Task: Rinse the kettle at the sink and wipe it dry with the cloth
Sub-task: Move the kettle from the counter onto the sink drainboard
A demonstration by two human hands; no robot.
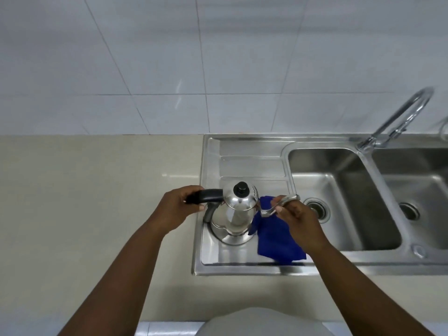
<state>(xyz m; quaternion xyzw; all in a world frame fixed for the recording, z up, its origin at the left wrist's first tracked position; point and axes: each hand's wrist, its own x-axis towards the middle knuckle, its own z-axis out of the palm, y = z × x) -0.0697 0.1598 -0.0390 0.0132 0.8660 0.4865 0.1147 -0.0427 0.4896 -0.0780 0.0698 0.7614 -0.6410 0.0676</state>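
Observation:
A shiny steel kettle (236, 215) with a black lid knob stands upright on the sink's drainboard (252, 163). My left hand (180, 207) is closed around its black handle on the left. My right hand (294, 217) grips the thin curved spout on the kettle's right side. A blue cloth (276, 241) lies on the drainboard under my right hand, touching the kettle's base; the hand hides part of it.
Two steel basins lie to the right, the near one (344, 202) with a drain and the far one (417, 204). A curved tap (397, 120) rises behind them. Beige counter (97, 202) spreads left, and a tiled wall stands behind.

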